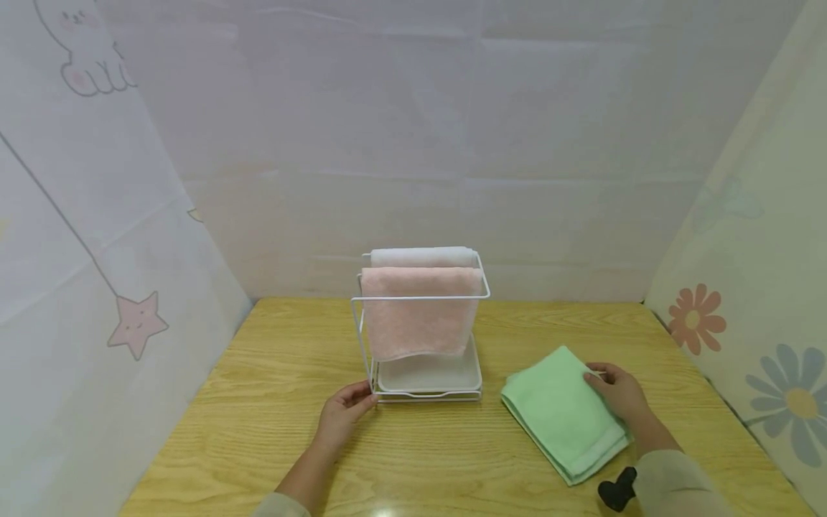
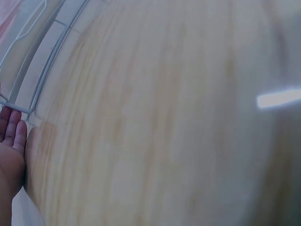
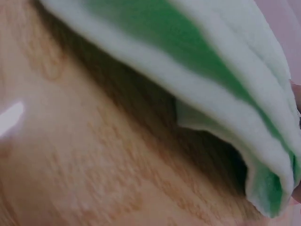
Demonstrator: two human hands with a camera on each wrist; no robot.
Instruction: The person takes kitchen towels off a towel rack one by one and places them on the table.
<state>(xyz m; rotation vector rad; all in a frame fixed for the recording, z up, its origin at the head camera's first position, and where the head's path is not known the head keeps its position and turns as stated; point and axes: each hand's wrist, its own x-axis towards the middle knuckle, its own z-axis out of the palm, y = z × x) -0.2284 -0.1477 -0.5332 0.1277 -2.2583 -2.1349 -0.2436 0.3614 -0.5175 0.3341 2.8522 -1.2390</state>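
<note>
Nearest are two pale sleeves, the right sleeve with a small black object beside it, its nature hard to tell. Both hands are occupied on a wood-grained tabletop. The right hand pinches the far right edge of a folded green cloth, thumb on top; the right wrist view shows its layers lifted above the wood there, so the hold probably serves to raise or part them. The cloth lies slantwise to the right of a white wire rack, apart from it. The left hand grips the rack's near left bottom corner between thumb and fingers, likely to steady a light frame that could slide. A white tray sits low inside the rack. Above, the front bar crosses before a pink towel, draped over a bar just behind; this towel hides most of a white towel hung farther back, and the bars seem spaced to hold each apart. Beyond stand a plain creased backdrop and side panels, with a pink star on the left and an orange flower on the right.
</note>
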